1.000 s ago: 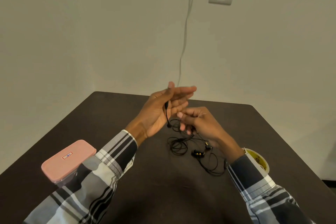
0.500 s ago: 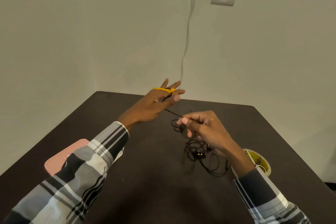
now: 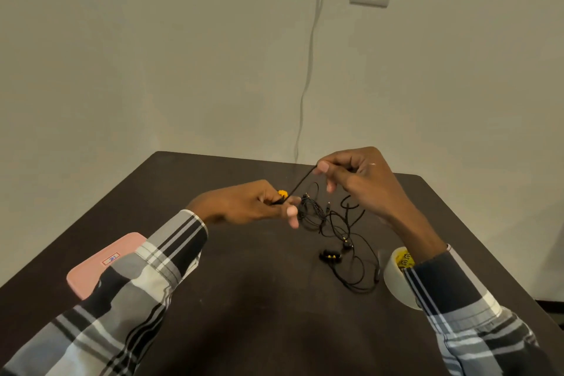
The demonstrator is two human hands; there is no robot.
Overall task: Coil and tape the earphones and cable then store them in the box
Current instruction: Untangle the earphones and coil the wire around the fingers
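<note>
Black, thin and limp, the earphone cord [image 3: 300,181] is pinched taut between the left hand [image 3: 247,203], which also holds a small yellow piece [image 3: 282,192], and the right hand [image 3: 358,175]. Both sets of fingers are pressed together on the cord. The remaining cord [image 3: 335,223] is heaped near the desk's [image 3: 244,299] middle. Even loops should probably be wound under light tension so no kinks form. A pale tape roll [image 3: 396,281] is set by the right edge, a smooth pink box [image 3: 100,262] by the left.
</note>
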